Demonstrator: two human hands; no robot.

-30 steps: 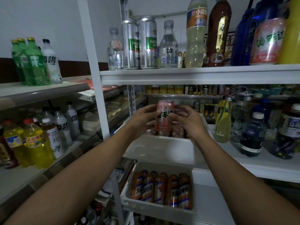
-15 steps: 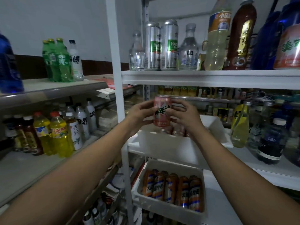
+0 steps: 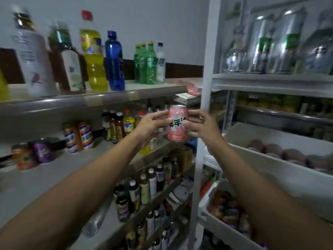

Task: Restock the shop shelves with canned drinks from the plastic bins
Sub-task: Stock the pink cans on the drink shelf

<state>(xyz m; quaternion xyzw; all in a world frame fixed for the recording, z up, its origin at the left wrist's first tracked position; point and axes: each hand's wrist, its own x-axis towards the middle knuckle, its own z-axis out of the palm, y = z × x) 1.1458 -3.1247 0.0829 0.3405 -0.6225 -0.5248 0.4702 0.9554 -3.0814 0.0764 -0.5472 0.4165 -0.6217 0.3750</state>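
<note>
My left hand (image 3: 150,126) and right hand (image 3: 203,128) both clamp the pink can (image 3: 177,123) at its sidewalls; stiff, slick, probably full and weighty, so I'd grip mid-body.

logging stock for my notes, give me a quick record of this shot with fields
held item: pink can, upright
left hand: grips the can's left side
right hand: grips its right side
white bin: to the right, blurred can tops inside
left shelf: orange cans, purple can standing
</note>
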